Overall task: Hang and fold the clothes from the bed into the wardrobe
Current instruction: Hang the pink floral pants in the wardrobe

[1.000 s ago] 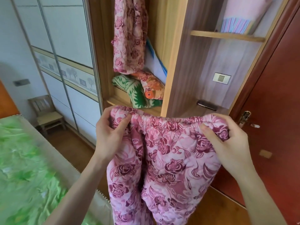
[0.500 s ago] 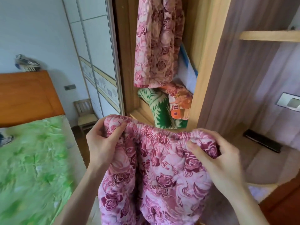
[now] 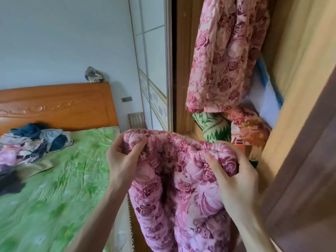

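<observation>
Your left hand (image 3: 122,161): fingers curled round the left end of the elastic waistband of the pink rose-print trousers (image 3: 174,188)
Your right hand (image 3: 234,180): thumb and fingers pinch the right end of the same waistband; your hands are apart, the band bunched between them
Trousers: they hang down from your hands, in front of the open wardrobe (image 3: 298,73)
Bed (image 3: 54,179): to your left, under a green cover
Clothes pile (image 3: 31,146): heaped on the far left of the bed, near the wooden headboard (image 3: 60,106)
Inside the wardrobe: a matching rose-print garment (image 3: 227,57) hangs above folded green and orange bedding (image 3: 234,131)
</observation>
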A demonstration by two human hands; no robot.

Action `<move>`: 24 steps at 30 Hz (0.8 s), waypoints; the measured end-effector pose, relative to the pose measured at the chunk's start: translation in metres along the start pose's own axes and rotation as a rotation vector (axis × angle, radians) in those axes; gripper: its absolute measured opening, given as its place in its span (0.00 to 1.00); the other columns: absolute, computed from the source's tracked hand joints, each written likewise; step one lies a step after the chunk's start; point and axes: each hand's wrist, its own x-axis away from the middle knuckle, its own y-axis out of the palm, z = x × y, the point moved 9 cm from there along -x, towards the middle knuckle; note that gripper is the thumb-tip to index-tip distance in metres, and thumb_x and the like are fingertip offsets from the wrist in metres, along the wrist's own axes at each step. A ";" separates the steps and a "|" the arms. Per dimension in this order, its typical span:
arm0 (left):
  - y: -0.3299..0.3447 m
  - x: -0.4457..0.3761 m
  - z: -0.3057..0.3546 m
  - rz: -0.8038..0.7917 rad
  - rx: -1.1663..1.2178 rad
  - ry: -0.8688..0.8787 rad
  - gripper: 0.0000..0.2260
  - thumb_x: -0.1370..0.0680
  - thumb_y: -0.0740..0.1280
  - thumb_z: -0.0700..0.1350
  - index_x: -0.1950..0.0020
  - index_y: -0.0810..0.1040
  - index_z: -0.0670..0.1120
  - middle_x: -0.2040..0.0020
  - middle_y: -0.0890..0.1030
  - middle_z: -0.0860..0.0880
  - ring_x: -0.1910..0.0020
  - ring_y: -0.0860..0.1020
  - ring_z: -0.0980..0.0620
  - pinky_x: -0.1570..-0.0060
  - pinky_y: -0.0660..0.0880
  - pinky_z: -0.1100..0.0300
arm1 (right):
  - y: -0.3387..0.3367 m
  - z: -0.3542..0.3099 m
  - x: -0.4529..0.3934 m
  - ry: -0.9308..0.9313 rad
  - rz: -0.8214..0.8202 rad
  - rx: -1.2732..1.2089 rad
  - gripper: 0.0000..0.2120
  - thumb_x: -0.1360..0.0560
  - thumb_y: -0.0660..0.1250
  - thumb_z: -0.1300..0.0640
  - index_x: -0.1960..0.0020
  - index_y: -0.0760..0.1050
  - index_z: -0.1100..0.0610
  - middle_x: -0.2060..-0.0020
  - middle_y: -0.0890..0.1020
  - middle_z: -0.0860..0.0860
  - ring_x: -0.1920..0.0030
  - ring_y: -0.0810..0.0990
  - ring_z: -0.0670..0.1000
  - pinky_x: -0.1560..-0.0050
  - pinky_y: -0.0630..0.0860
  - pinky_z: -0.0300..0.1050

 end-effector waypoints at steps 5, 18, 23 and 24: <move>0.008 -0.035 -0.006 0.006 0.011 0.027 0.09 0.25 0.79 0.47 0.47 0.86 0.47 0.53 0.87 0.44 0.50 0.86 0.41 0.48 0.84 0.36 | 0.019 0.014 -0.038 -0.004 -0.040 -0.008 0.15 0.24 0.76 0.50 0.39 0.80 0.52 0.46 0.85 0.43 0.41 0.82 0.43 0.38 0.79 0.45; 0.106 -0.183 -0.055 -0.406 0.153 0.030 0.15 0.30 0.82 0.45 0.46 0.86 0.43 0.52 0.88 0.44 0.51 0.87 0.44 0.52 0.84 0.54 | 0.049 0.041 -0.129 -0.005 0.257 0.136 0.17 0.29 0.75 0.44 0.43 0.83 0.49 0.49 0.85 0.35 0.43 0.82 0.38 0.41 0.76 0.33; 0.144 -0.239 -0.058 -0.582 0.148 0.069 0.13 0.29 0.79 0.44 0.46 0.86 0.44 0.52 0.88 0.47 0.52 0.88 0.48 0.53 0.83 0.59 | 0.058 0.029 -0.165 -0.034 0.359 0.219 0.15 0.28 0.74 0.44 0.42 0.83 0.43 0.46 0.86 0.40 0.41 0.84 0.43 0.36 0.77 0.48; 0.152 -0.246 -0.058 -0.618 0.171 0.058 0.12 0.28 0.78 0.44 0.46 0.86 0.44 0.52 0.89 0.46 0.52 0.88 0.47 0.53 0.83 0.58 | 0.057 0.026 -0.170 -0.038 0.382 0.240 0.14 0.28 0.74 0.44 0.42 0.83 0.43 0.47 0.87 0.41 0.42 0.84 0.44 0.37 0.78 0.51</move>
